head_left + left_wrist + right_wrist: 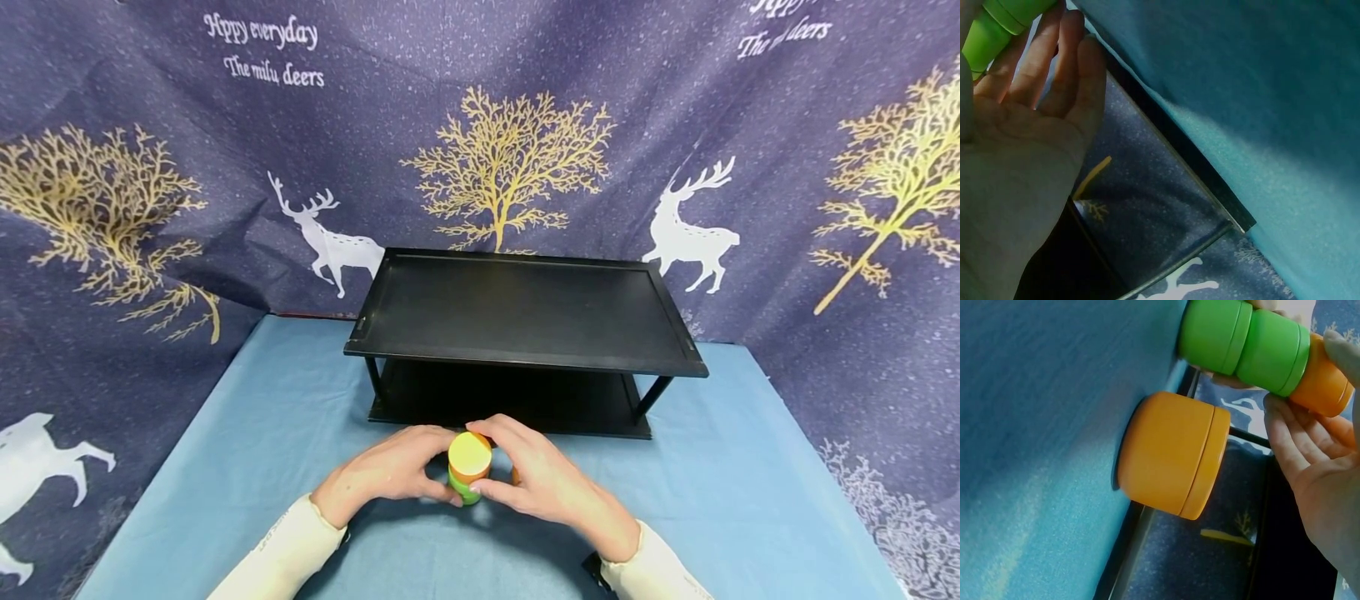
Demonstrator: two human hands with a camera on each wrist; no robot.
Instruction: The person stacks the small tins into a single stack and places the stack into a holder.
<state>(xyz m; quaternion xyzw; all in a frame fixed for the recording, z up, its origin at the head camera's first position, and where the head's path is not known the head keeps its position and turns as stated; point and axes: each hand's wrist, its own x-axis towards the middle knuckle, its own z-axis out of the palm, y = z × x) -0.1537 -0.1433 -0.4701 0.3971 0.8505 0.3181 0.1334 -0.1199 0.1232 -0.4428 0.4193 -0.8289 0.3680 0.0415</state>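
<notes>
A short upright stack stands on the blue cloth between my hands: two green lidded jars [1244, 344] with an orange jar [1324, 378] on top. My left hand [408, 462] holds the green part, fingers behind it and thumb in front. From the other side my right hand [536, 475] grips the orange jar around its side, its pale yellow top [470, 452] showing between thumb and fingers. Another orange jar [1169, 456] sits on the cloth beside the stack, mostly hidden behind my right hand in the head view. Only the green jars [994, 34] show in the left wrist view.
Just behind the hands stands a black two-tier rack [525, 312], its lower shelf [510, 396] close to the fingertips. Blue cloth [255, 450] covers the table. A dark curtain [360, 108] with deer and trees hangs behind and at the sides.
</notes>
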